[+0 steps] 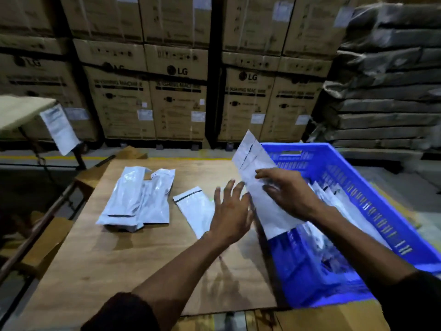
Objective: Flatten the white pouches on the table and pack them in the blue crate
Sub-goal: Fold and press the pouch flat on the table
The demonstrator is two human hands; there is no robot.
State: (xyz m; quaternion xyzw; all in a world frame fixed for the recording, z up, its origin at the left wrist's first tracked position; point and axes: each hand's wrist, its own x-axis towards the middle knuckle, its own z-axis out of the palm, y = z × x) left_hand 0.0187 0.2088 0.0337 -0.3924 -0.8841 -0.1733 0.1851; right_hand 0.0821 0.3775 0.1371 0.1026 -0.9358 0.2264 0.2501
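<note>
Over the near rim of the blue crate (346,177), at the right edge of the plywood table (143,271), the right hand (286,192) holds a white pouch (260,187) tilted up, its far end lifted above the crate's wall and its near end hanging over the rim. The fingers lie spread across its face with the thumb apparently behind, so the hold looks like a light pinch rather than a fist; that angle suits sliding it in beside the pouches already in the crate (334,199). The left hand (230,211) hovers just beside it with fingers straight and splayed, holding nothing, probably steadying or pressing the pouch's edge flat; whether it touches I cannot tell.

The held pouch is long, flat and matte white with a dark seal line near its top. Another flat pouch (193,206) lies partly under the left hand. Well to the left, puffier pouches (136,199) lie overlapped, not yet flattened.
</note>
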